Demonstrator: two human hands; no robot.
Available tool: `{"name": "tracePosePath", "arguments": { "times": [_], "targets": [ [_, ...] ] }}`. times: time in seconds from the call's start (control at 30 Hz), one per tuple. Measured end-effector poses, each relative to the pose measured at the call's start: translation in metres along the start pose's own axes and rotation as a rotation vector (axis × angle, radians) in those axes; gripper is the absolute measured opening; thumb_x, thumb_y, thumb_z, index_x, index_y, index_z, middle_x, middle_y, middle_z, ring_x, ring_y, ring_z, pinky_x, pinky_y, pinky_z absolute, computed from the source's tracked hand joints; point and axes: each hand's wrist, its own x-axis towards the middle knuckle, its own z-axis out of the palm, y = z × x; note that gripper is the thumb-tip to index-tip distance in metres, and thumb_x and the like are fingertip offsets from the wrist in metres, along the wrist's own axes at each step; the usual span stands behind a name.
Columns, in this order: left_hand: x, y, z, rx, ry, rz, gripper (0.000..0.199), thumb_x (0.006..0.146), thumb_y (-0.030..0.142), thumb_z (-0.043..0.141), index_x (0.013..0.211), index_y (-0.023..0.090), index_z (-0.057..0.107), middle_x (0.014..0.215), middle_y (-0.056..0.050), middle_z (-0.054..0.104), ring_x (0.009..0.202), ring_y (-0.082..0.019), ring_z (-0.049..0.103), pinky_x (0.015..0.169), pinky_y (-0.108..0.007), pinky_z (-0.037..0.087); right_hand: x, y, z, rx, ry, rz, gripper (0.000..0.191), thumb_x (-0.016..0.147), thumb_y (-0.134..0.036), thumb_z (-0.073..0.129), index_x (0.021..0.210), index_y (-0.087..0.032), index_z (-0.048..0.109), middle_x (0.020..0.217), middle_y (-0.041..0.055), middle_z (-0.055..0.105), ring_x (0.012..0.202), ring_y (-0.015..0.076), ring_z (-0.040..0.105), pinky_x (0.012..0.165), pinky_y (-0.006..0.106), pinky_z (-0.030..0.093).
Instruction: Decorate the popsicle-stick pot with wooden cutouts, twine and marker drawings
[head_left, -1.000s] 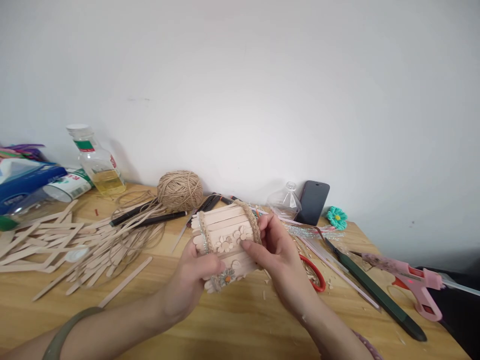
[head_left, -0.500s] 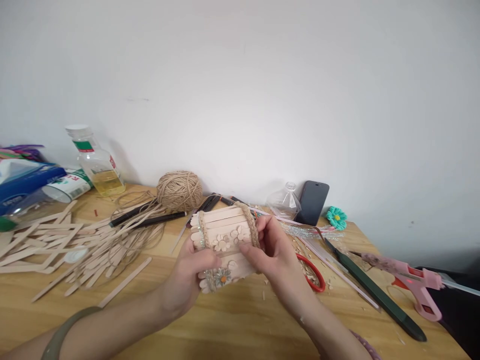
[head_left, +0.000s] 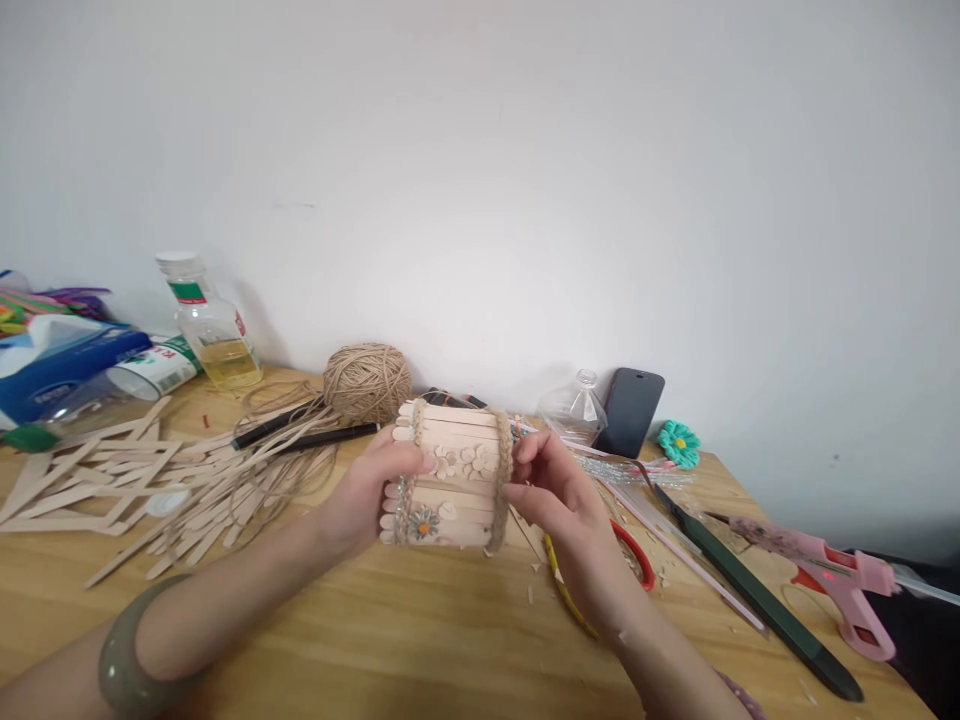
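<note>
A craft-stick holder (head_left: 469,510), round and covered in pale wooden sticks laid side by side, is held on its side above the table. Braided twine runs around both ends. Small wooden flowers (head_left: 474,461) and a silvery flower with an orange centre (head_left: 424,523) sit on its face. My left hand (head_left: 360,495) is closed around the left end, its thumb on the front beside the wooden flowers. At the right end, my right hand (head_left: 570,500) grips the twine-trimmed rim between thumb and fingers; some fingertips are hidden behind it.
Loose craft sticks (head_left: 199,505), black markers (head_left: 330,438) and a twine ball (head_left: 367,383) lie left. Scissors (head_left: 636,555), a green-handled knife (head_left: 765,600) and a pink glue gun (head_left: 847,575) lie right. A phone (head_left: 631,412) leans on the wall behind.
The holder has turned to lie more level, and its silvery flower now shows lower left. My left thumb has moved up toward the wooden flowers; my right thumb has drawn back to the rim.
</note>
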Motion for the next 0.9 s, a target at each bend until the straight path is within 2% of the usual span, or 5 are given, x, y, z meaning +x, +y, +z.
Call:
{"name": "tracePosePath", "arguments": {
  "times": [0.13,0.3,0.53,0.73,0.9],
  "targets": [
    [0.002,0.006,-0.004,0.09,0.001,-0.058,0.031,0.052,0.036,0.071,0.053,0.018,0.045,0.035,0.011,0.027,0.029,-0.002,0.016,0.028,-0.014,0.012,0.002,0.001,0.002,-0.064,0.055,-0.011,0.029,0.066,-0.031,0.068,0.077,-0.023,0.042,0.067,-0.0063,0.038,0.06,0.0117,0.035,0.054,0.024,0.028],
    [-0.003,0.007,0.004,0.122,-0.135,-0.002,0.03,0.058,0.04,0.069,0.055,0.017,0.05,0.036,0.01,0.032,0.029,-0.002,0.017,0.028,-0.016,0.014,-0.001,-0.001,0.009,-0.093,0.069,0.017,0.032,0.068,-0.032,0.068,0.073,-0.023,0.037,0.064,-0.0072,0.036,0.058,0.0111,0.033,0.053,0.023,0.028],
    [-0.003,0.005,0.003,0.057,-0.214,0.003,0.033,0.062,0.038,0.069,0.052,0.017,0.047,0.035,0.011,0.027,0.03,-0.002,0.012,0.03,-0.017,0.017,-0.001,0.001,0.01,-0.11,0.068,0.011,0.032,0.07,-0.032,0.066,0.074,-0.023,0.036,0.067,-0.0062,0.04,0.06,0.0115,0.036,0.054,0.024,0.03],
    [-0.002,0.004,0.005,0.002,-0.192,0.017,0.031,0.063,0.035,0.07,0.05,0.017,0.048,0.035,0.012,0.024,0.031,-0.002,0.014,0.035,-0.019,0.027,0.001,0.001,0.009,-0.124,0.065,0.013,0.03,0.07,-0.029,0.065,0.074,-0.023,0.036,0.064,-0.0073,0.037,0.058,0.011,0.033,0.052,0.023,0.029],
    [-0.002,0.0,0.001,0.083,-0.076,-0.072,0.03,0.06,0.042,0.068,0.056,0.015,0.057,0.037,0.006,0.038,0.031,-0.004,0.022,0.033,-0.018,0.017,0.002,0.005,0.007,-0.14,0.053,0.006,0.028,0.071,-0.027,0.063,0.075,-0.024,0.035,0.063,-0.0081,0.034,0.057,0.0106,0.031,0.05,0.023,0.028]
  ]
}}
